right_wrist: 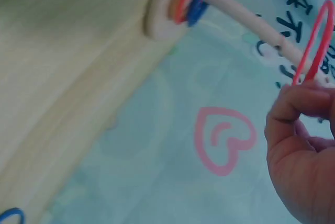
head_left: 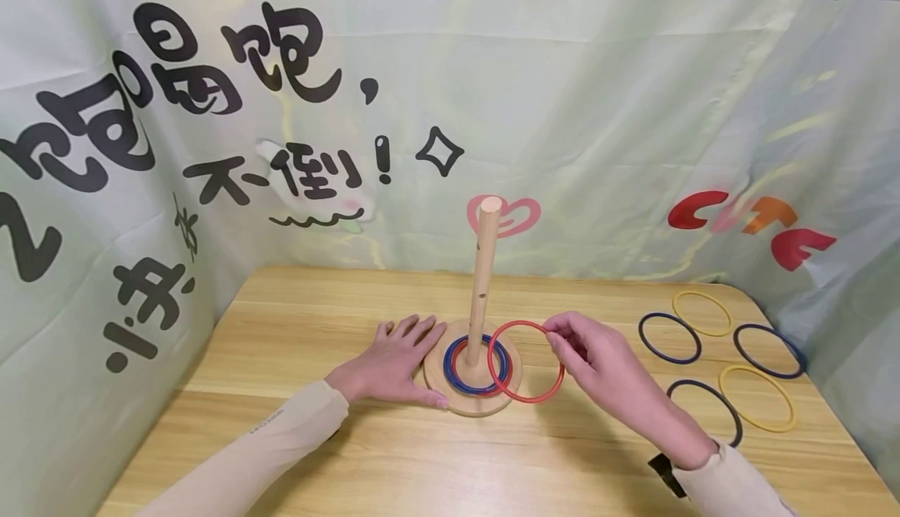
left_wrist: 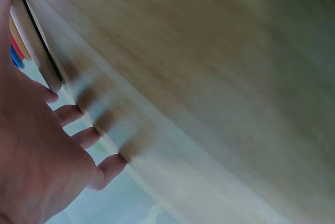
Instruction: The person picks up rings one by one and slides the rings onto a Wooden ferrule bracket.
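A wooden peg (head_left: 483,283) rises from a round wooden base (head_left: 478,407) in the head view. Blue and red rings lie stacked on the base around its foot. My right hand (head_left: 605,361) pinches a red ring (head_left: 532,401) between thumb and fingers, its left side overlapping the base in view, just right of the peg. The right wrist view shows this red ring (right_wrist: 319,41) upright near the peg's upper part. With fingers spread, my left hand (head_left: 387,365) rests at the base's left edge, thumb toward the front; its palm (left_wrist: 42,145) holds nothing.
Several loose rings lie on the right of the table: a rear yellow ring (head_left: 730,322), blue ring (head_left: 641,333), another blue ring (head_left: 801,362), front yellow ring (head_left: 794,408) and dark ring (head_left: 738,423). A printed curtain (head_left: 598,111) hangs behind the wooden table (head_left: 295,329).
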Tool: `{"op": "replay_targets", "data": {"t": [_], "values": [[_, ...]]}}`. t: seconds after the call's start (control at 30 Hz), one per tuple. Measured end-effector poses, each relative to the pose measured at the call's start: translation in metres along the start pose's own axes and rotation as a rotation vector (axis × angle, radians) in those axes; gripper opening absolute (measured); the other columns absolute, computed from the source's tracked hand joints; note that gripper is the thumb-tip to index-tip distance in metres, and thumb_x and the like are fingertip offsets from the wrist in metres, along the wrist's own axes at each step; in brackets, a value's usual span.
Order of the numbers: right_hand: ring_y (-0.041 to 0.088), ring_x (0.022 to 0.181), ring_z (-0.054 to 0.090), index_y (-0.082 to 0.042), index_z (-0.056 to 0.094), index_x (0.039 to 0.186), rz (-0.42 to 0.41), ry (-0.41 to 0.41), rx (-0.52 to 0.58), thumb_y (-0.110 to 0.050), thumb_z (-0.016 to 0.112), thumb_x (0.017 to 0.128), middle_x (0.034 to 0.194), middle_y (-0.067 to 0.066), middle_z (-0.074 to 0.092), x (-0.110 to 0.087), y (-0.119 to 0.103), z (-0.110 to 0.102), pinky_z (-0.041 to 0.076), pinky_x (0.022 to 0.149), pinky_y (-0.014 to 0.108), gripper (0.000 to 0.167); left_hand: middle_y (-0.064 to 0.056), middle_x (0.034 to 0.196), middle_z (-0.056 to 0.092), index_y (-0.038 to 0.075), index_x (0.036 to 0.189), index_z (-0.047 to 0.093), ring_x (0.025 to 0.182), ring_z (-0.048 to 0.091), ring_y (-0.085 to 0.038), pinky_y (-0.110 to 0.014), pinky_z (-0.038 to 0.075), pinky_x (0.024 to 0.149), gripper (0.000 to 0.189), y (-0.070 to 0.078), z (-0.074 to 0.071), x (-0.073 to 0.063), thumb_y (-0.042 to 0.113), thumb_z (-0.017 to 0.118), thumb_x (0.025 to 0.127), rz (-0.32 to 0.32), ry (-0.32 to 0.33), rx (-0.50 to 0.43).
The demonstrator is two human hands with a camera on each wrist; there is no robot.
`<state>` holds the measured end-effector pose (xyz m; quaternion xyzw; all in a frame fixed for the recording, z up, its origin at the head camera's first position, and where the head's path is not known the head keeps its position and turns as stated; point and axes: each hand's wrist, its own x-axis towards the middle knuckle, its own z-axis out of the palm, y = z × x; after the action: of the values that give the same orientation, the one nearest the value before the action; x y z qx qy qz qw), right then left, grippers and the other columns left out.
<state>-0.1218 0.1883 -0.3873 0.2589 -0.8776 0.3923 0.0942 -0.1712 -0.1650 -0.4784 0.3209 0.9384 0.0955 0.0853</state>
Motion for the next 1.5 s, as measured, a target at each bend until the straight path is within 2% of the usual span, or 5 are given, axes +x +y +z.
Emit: {"op": "replay_targets", "data": {"t": [0.47,0.8,1.0,1.2,1.5], "values": [[0.012,0.064,0.059,-0.003,0.074,0.115,-0.242,0.318,0.204,0.015,0.07,0.096,0.083,-0.002,0.067,0.031,-0.067,-0.026,0.045,0.051,0.02,0.026,-0.013,0.18,0.02,0.016,0.177,0.017,0.162,0.018,-0.044,-0.075,0.02,0.117,0.129,0.001,-0.001,-0.001,0.094,0.061,0.084,-0.018,-0.016,0.009],[0.018,0.056,0.058,-0.001,0.074,0.117,-0.188,0.406,0.387,0.005,0.068,0.103,0.09,0.011,0.063,0.061,-0.097,-0.034,0.045,0.051,0.024,0.016,-0.015,0.179,0.023,0.015,0.177,0.02,0.161,0.021,-0.047,-0.076,0.022,0.116,0.128,0.001,0.001,0.0,0.091,0.064,0.085,-0.006,0.001,0.003],[0.02,0.056,0.053,-0.001,0.073,0.116,-0.093,0.401,0.486,0.0,0.067,0.105,0.09,0.015,0.061,0.077,-0.099,-0.034,0.043,0.05,0.026,0.012,-0.014,0.179,0.021,0.015,0.177,0.018,0.161,0.02,-0.046,-0.076,0.022,0.117,0.129,0.0,0.002,0.0,0.093,0.063,0.084,-0.011,-0.001,0.015],[0.018,0.057,0.055,-0.002,0.072,0.116,-0.002,0.341,0.523,-0.004,0.068,0.106,0.088,0.015,0.061,0.087,-0.083,-0.027,0.04,0.049,0.025,0.011,-0.014,0.179,0.021,0.016,0.177,0.018,0.161,0.02,-0.046,-0.076,0.021,0.116,0.129,0.001,0.002,0.0,0.092,0.064,0.084,-0.011,-0.001,0.004],[0.019,0.057,0.055,-0.008,0.072,0.113,0.114,0.18,0.411,-0.009,0.067,0.107,0.083,0.013,0.063,0.084,-0.051,0.0,0.037,0.048,0.026,0.009,-0.014,0.179,0.022,0.016,0.177,0.018,0.161,0.021,-0.046,-0.076,0.022,0.116,0.127,0.002,0.002,0.001,0.092,0.062,0.085,-0.005,0.0,0.016]]}}
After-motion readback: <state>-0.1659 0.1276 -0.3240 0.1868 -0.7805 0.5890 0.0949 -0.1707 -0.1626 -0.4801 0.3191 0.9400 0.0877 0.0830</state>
